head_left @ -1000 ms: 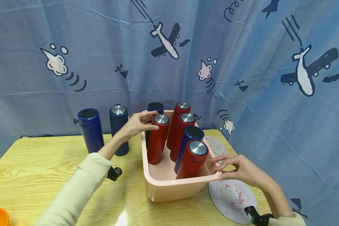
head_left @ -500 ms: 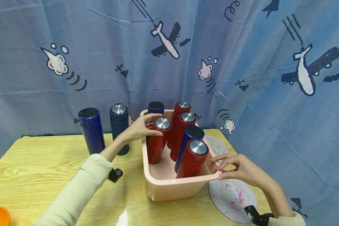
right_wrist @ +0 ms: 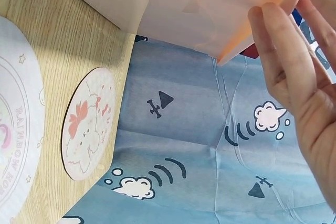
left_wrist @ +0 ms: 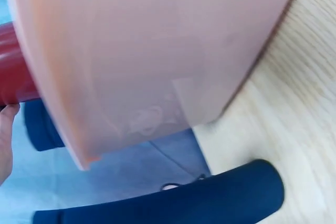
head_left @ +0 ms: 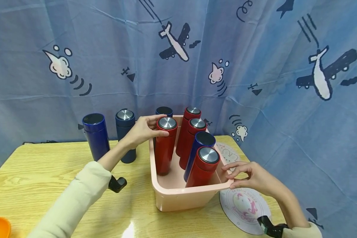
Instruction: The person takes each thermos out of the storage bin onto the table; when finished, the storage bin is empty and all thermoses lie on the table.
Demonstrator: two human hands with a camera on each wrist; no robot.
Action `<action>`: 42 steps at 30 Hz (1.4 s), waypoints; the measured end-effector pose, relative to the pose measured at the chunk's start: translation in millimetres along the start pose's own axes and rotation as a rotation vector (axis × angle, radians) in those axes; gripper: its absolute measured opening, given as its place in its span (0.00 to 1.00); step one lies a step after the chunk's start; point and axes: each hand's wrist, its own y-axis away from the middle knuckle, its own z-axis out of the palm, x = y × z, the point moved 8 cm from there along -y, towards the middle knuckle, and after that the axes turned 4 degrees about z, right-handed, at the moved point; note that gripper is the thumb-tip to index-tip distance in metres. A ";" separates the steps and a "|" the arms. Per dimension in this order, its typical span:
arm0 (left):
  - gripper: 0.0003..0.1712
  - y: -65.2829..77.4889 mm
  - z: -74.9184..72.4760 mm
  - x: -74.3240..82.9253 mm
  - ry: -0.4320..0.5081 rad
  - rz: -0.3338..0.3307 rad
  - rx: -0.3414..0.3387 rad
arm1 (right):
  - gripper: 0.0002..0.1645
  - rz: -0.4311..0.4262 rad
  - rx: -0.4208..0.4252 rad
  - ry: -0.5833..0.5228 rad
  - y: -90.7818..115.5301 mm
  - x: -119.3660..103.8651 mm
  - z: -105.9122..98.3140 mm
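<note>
Bottle (head_left: 165,150), glossy red cylinder, in left grip (head_left: 143,131), right grip (head_left: 255,178) pinching smooth bin rim (head_left: 193,190)

The head view looks forward and down over the table (head_left: 35,185) toward the airplane-print curtain (head_left: 107,66), far enough back to hold the pink bin (head_left: 181,201) near centre. The left wrist view, rolled sideways, looks from close by at the bin's outer wall, tabletop at the frame's right; the navy bottle (left_wrist: 210,195) along its bottom edge also shows in the head view. The right wrist view, likewise rolled, faces the curtain, bin wall at top, and shares the rabbit mat (right_wrist: 89,124) and rainbow-horse mat (right_wrist: 16,124) with the head view.
</note>
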 end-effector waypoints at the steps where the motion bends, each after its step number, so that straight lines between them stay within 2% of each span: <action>1: 0.37 0.4 -0.7 4.3 0.011 0.002 0.003 | 0.11 0.004 -0.003 0.003 -0.3 0.0 0.0; 5: 0.37 2.3 -4.0 21.6 0.045 0.019 0.010 | 0.11 0.011 -0.030 0.012 -2.1 -1.8 0.7; 17: 0.37 14.4 -11.0 65.5 0.068 0.058 0.024 | 0.11 0.002 -0.070 0.112 -6.2 -6.8 0.6; 25: 0.37 26.5 -18.3 98.5 0.077 0.084 0.032 | 0.09 0.005 -0.089 0.224 -12.7 -15.7 -2.4; 35: 0.34 46.7 -41.7 149.6 0.103 0.163 0.097 | 0.08 0.021 -0.136 0.259 -19.6 -18.7 -1.2; 38: 0.34 56.1 -49.4 162.5 0.126 0.165 0.113 | 0.08 0.022 -0.139 0.252 -20.2 -18.4 -1.5; 42: 0.33 67.1 -57.2 172.0 0.099 0.146 0.137 | 0.08 0.033 -0.130 0.256 -19.3 -17.1 -2.2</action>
